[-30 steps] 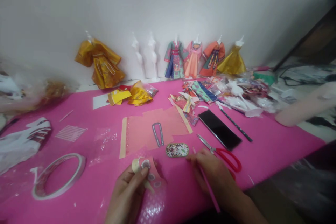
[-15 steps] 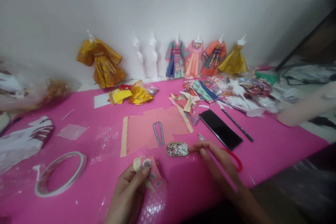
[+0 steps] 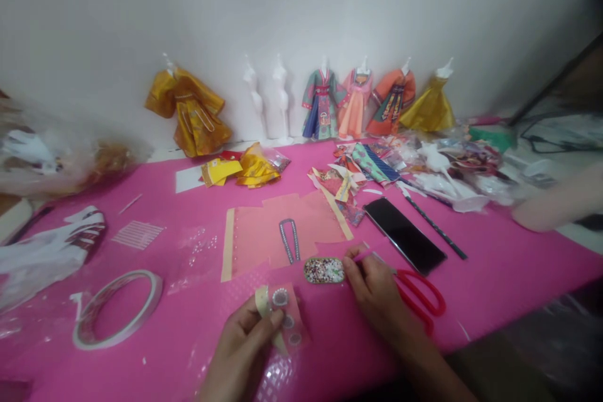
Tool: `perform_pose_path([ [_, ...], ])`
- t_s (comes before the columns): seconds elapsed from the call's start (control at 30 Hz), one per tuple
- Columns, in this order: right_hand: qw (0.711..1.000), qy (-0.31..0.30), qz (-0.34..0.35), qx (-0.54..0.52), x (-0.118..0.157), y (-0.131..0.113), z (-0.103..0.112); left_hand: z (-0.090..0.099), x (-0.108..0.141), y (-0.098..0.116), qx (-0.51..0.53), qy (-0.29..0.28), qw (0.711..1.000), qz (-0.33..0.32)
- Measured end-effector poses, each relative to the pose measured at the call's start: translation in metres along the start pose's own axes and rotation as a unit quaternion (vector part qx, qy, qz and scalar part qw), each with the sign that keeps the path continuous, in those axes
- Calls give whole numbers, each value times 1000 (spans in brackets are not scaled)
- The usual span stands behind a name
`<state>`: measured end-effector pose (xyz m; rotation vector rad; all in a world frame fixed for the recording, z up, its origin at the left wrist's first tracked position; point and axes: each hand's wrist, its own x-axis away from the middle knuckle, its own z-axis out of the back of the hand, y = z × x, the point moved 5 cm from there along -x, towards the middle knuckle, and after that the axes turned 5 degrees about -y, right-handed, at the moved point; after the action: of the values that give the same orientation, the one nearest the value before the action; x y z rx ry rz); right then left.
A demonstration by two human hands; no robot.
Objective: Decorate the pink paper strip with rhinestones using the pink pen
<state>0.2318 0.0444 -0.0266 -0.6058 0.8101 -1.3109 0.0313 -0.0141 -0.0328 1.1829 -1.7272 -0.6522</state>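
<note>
Head view. Left hand over the near edge of the bench; thumb and fingers clamped on a small pink piece with a cream border and round pale motifs. Thumb lies across its face, beside the middle motif; the motif nearest the bench's far edge is uncovered. Piece projects past the fingertips towards the right hand.

Right hand: fingers drawn together on a slim pink stick, mostly hidden by the hand. Fingertips at the right end of an oval dish of mixed beads; cannot tell whether they touch it. Dish lies between the hands, a little nearer the bench's far edge than the pink piece.

Scissors partly behind the right hand, red handles towards the bench's near right edge. Phone just beyond. Salmon sheet flat towards the far edge from the dish, studded dark loop on it. Tape roll towards the near left corner. Gold robe on a form at the far edge.
</note>
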Motion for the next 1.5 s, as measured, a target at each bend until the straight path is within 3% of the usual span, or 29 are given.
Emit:
perform_pose_path([
  [0.23,999,-21,24,19,1,-3,-1,-3,-1,4,-8,-16,1000,-21],
  [0.67,998,-36,4,44,1,0,-6,4,-3,-3,10,-35,999,3],
  [1.1,997,-50,6,52,0,-2,-6,7,-7,-6,6,-66,998,-16],
  [1.5,999,-40,-1,37,1,1,-5,4,-6,-3,1,-58,998,-18],
])
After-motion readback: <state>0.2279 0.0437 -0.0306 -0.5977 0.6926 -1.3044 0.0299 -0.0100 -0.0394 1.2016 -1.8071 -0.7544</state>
